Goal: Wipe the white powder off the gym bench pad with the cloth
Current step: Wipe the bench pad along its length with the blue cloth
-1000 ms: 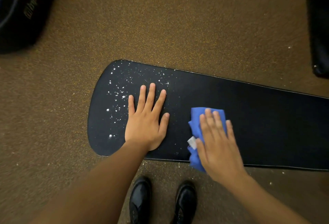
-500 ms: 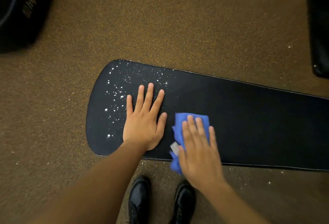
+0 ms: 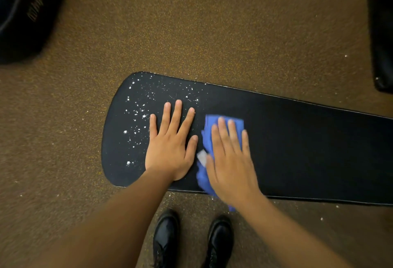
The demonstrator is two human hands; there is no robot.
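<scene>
I saw one black bench pad on the carpet, white powder scattered over its left end. My two hands lay flat, fingers straight: left hand on bare pad, right hand pressing one blue cloth.

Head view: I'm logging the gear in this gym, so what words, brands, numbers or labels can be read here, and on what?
Gold lettering on the black padded equipment at top left: one word, too blurred and tilted to read.
White tag on the blue cloth: no print can be made out.
Bench pad, black shoes and floor: no text.
</scene>
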